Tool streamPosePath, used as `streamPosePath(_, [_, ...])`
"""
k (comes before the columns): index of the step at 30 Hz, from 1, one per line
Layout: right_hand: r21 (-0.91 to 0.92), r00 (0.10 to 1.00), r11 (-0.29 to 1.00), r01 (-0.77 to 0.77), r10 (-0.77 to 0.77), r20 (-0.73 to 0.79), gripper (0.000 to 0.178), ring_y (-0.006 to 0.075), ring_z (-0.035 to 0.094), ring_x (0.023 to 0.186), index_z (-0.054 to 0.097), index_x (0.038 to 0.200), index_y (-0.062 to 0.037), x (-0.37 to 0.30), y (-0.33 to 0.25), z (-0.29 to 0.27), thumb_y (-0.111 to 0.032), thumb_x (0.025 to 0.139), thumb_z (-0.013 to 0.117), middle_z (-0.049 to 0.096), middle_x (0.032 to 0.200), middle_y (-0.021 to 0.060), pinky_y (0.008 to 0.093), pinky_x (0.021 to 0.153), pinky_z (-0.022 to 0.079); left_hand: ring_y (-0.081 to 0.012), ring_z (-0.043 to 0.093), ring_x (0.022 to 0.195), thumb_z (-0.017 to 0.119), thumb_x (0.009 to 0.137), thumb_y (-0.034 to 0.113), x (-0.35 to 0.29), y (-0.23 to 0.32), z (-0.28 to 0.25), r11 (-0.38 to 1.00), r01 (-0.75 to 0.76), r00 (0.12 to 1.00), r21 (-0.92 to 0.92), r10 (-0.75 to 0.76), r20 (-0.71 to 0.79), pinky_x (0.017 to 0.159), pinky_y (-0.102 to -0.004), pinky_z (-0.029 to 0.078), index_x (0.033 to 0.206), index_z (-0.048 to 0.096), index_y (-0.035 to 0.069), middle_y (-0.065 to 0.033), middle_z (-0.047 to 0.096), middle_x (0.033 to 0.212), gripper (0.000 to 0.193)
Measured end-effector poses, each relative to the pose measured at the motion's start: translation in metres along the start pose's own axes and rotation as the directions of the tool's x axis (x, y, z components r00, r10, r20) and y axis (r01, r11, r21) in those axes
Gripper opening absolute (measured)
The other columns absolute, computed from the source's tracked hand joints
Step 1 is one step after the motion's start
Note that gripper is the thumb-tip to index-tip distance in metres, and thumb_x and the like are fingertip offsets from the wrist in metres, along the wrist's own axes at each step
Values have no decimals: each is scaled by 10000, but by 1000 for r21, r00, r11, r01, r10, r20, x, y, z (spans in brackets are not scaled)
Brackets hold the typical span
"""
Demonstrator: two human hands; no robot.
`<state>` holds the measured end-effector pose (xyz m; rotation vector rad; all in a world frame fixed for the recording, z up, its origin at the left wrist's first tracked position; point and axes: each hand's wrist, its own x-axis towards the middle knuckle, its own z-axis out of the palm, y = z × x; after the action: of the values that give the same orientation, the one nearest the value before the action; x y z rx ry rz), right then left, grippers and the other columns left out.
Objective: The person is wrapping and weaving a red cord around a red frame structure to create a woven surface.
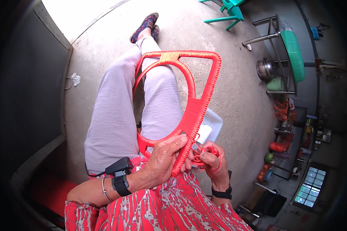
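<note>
Across my lap leans a large frame [196, 111] wrapped tightly in red cord, with a curved inner ring and a straight outer edge. My left hand [165, 156] is closed round its lower edge, thumb on top. Close beside that edge, my right hand [212, 159] is closed on a small bundle of loose red cord [209, 153]. A strand loops up from the bundle toward the frame. Some of the right fingers are hidden behind the frame and the cord.
A white plastic tub [215, 127] stands right of my knees. Farther right are a green-topped stool [293, 56], a metal pot [265, 69] and shelves of mixed goods. A green plastic chair [231, 13] is at the far side. Crumpled white paper [76, 79] lies on the floor at left.
</note>
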<state>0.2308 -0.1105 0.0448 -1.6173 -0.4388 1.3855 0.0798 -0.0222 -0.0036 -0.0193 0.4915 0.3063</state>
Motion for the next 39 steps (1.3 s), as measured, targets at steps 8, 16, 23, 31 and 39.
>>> streamPosePath(8, [-16,1000,1000,-17,17,-3,174,84,511,656,568,783,-19,-12,-12,3,-167,797,660,554,707,17,238,601,417,-146,583,472,472,972,262,1,-4,7,1000,18,997,1,-18,-71,388,-227,441,919,545,15,-90,622,697,263])
streamPosePath(16, [38,998,999,18,-16,-62,244,86,434,546,518,710,-14,-26,-15,-13,-210,746,660,514,634,32,235,495,326,-163,577,510,453,977,294,-2,0,10,997,73,993,15,-71,-89,469,-265,470,894,538,25,-99,619,705,295])
streamPosePath(23, [180,991,983,26,-2,-134,206,136,491,549,498,687,-10,-31,-16,-8,-137,759,643,511,601,83,259,457,363,-166,565,505,462,957,306,-1,0,9,997,78,996,-27,-79,-42,465,-268,448,929,532,31,-98,615,717,286])
streamPosePath(31, [49,991,998,-33,39,-128,240,110,479,572,510,673,-8,-40,-19,-14,-173,745,668,538,628,67,256,541,404,-163,546,514,513,934,231,0,-2,6,999,54,998,-11,-53,19,458,-260,427,968,510,31,-88,587,728,203])
streamPosePath(39, [-265,983,962,66,-108,-147,236,83,512,586,551,667,4,-41,-30,-2,-181,756,667,591,660,44,247,535,413,-150,543,545,520,945,177,-1,0,6,999,49,998,1,-49,35,480,-240,420,978,501,27,-78,583,765,155])
